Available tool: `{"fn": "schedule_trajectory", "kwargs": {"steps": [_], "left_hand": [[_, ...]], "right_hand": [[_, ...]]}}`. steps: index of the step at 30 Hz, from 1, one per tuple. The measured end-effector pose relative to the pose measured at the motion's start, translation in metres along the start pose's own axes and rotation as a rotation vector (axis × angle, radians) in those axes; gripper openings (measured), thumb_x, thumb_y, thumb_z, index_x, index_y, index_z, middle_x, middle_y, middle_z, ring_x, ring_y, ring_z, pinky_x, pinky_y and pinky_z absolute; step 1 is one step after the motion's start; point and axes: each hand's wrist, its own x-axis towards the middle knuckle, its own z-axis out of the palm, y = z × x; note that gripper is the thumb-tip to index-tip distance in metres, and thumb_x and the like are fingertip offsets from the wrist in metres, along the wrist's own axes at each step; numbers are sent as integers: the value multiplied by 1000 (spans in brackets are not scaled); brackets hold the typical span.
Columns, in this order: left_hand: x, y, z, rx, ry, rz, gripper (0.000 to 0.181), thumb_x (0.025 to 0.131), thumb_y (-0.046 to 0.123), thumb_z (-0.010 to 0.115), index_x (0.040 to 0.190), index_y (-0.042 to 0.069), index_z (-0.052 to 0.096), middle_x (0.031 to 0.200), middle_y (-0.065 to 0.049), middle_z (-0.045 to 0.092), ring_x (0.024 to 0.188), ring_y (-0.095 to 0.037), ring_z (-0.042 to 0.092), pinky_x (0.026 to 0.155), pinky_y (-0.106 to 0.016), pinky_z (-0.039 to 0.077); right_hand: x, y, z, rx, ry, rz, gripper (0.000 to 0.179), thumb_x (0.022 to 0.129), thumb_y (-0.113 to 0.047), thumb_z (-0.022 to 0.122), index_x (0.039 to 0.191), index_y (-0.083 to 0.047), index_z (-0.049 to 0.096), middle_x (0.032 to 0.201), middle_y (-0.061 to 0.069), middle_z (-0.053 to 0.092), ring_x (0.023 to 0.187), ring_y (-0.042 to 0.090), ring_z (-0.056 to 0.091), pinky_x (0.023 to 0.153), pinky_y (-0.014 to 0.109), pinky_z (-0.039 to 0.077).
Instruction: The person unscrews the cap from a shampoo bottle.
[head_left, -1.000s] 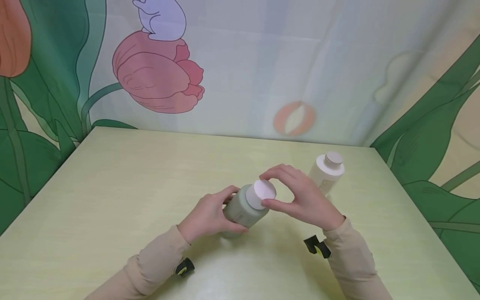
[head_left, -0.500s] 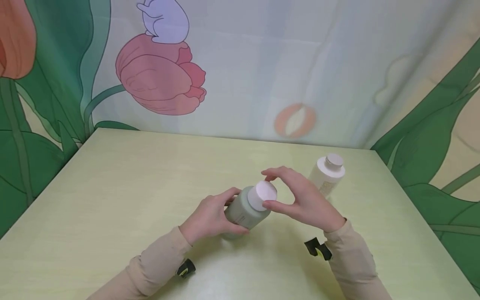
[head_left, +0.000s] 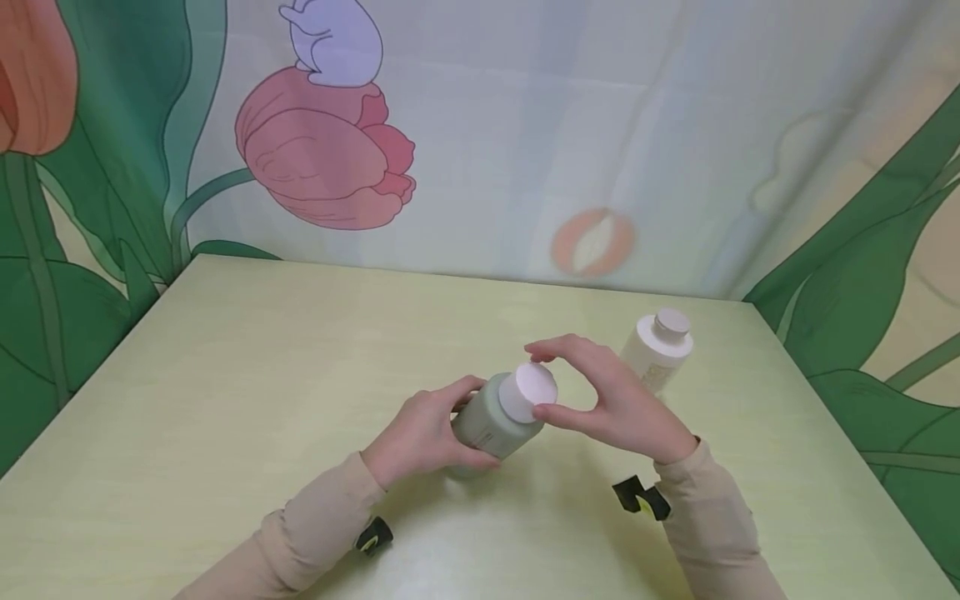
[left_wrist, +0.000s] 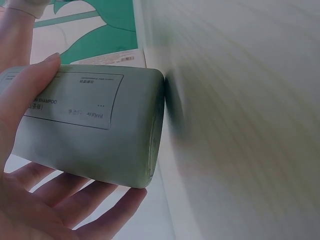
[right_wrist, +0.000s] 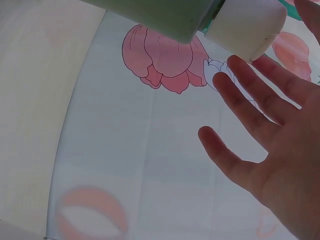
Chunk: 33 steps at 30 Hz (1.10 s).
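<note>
My left hand (head_left: pixel 420 437) grips a grey-green shampoo bottle (head_left: pixel 483 421) round its body, thumb across the printed label and fingers beneath it in the left wrist view. The bottle leans to the right, its base close to the tabletop. Its wide white cap (head_left: pixel 534 390) points toward my right hand (head_left: pixel 611 396). Thumb and index fingertip lie at opposite edges of that cap in the head view. From the right wrist, the index and middle fingertips show right at the cap (right_wrist: pixel 247 27), while the other fingers spread apart from it.
Behind my right hand a white bottle (head_left: pixel 660 350) with a white cap stands upright on the pale yellow table (head_left: pixel 315 350). A curtain (head_left: pixel 480 142) printed with tulips and a rabbit hangs along the table's far edge. Dark straps are at both sleeves.
The head view has shifted slightly. My right index finger sits a little off the top edge of the cap, compared with a second ago. The left hand keeps its hold on the bottle.
</note>
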Motion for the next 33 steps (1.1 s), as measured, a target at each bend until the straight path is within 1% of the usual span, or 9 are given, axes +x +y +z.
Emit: {"fn": "schedule_trajectory", "kwargs": {"steps": [4,7,12,16,18,23,25,30,33], "left_hand": [[0,0,0,9,-2,-3,72,61,30,91,123,27,55,111,2,71,103,-16,66,89,-39,52],[0,1,0,9,-1,-6,71,61,30,92,122,27,55,111,2,71,103,-16,66,89,-39,52],[0,1,0,2,3,-3,72,60,30,92,122,28,56,110,2,71,103,-16,67,89,-39,52],[1,2,0,-1,3,10,72,61,30,92,123,27,56,110,2,71,103,-16,67,89,-40,52],[1,2,0,-3,1,12,72,61,29,92,123,26,55,111,1,71,103,-17,67,89,-40,52],[0,1,1,0,-4,10,72,61,29,92,124,26,56,112,0,70,104,-19,67,89,-42,52],[1,1,2,5,-5,14,72,61,30,91,124,25,55,112,-1,71,105,-20,67,90,-42,52],[1,0,2,0,-4,2,73,61,30,92,124,27,55,112,0,71,105,-19,67,90,-41,52],[1,0,1,0,3,2,73,60,29,92,123,27,56,111,1,71,106,-19,67,90,-41,52]], "right_hand": [[0,0,0,-14,18,-1,44,81,-22,79,121,-17,60,118,-5,64,111,12,59,97,32,46],[0,0,0,-23,19,-14,41,83,-20,77,121,-18,62,117,-7,63,109,11,58,95,33,46],[-3,-2,-4,-14,-32,-18,49,85,-16,74,131,-18,58,130,-5,58,121,13,51,100,37,42],[-3,-3,-8,-11,-58,1,57,84,-19,75,137,-19,53,136,-4,54,127,14,47,104,42,37],[-3,-2,-8,-19,-47,3,57,83,-21,77,135,-19,54,133,-4,56,124,13,49,103,41,37],[-2,0,-4,-38,-13,-8,44,82,-25,78,122,-21,60,118,-9,61,110,9,54,97,36,41],[-2,0,-4,-28,-11,-12,42,83,-23,77,121,-21,60,117,-9,61,109,9,54,96,36,42],[-5,0,-4,-10,-45,-21,47,85,-16,73,130,-20,58,128,-6,58,120,13,51,101,40,41],[-4,-1,-5,-14,-67,-17,55,86,-18,73,137,-20,53,136,-5,54,127,15,47,104,42,39]]}}
